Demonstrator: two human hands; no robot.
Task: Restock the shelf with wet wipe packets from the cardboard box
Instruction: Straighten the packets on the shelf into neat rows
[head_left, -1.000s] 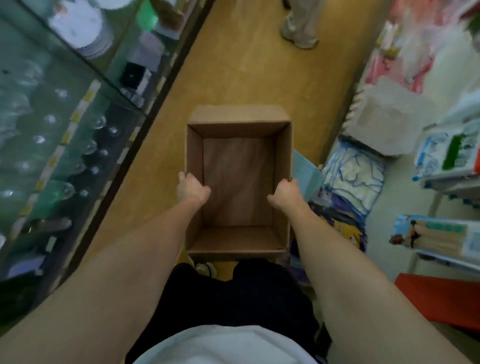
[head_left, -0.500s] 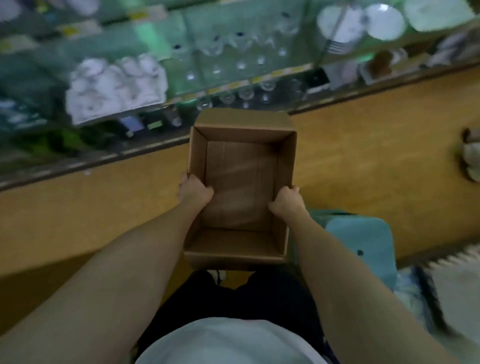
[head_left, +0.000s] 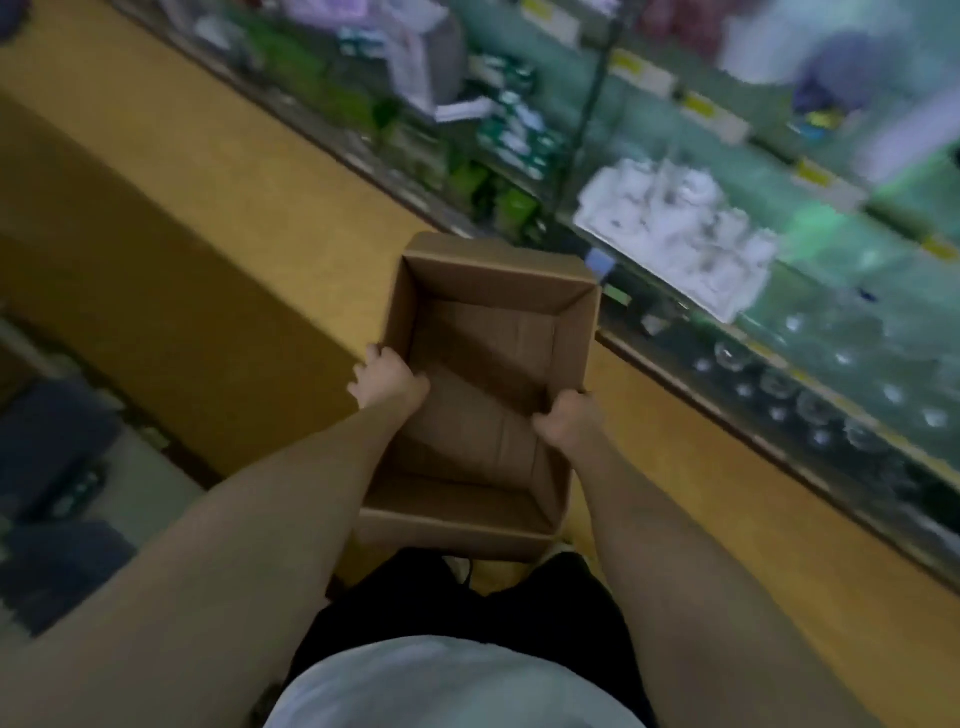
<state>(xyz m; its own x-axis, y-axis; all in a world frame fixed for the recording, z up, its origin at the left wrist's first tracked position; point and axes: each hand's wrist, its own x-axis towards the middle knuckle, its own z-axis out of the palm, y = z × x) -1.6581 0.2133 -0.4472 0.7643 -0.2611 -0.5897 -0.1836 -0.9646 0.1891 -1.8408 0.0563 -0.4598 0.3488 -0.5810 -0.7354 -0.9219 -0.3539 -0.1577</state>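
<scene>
I carry an open brown cardboard box (head_left: 493, 291) in front of my waist, above the floor. Its inside is bare; no wet wipe packets show in it. My left hand (head_left: 387, 382) grips the box's left wall, fingers curled over the rim. My right hand (head_left: 569, 418) grips the right wall the same way. The view is blurred by motion.
A glass-fronted shelf unit (head_left: 779, 322) runs along the right, with white packs (head_left: 675, 228), green items (head_left: 514, 208) and glassware (head_left: 810, 405). The yellow-brown floor (head_left: 208, 208) stretches left and ahead. Dark blue goods (head_left: 52, 441) lie low on the left.
I have kept turning left with the box in both hands. The glass shelf has swung from the top of view to the right side; the blue stool is out of view.
</scene>
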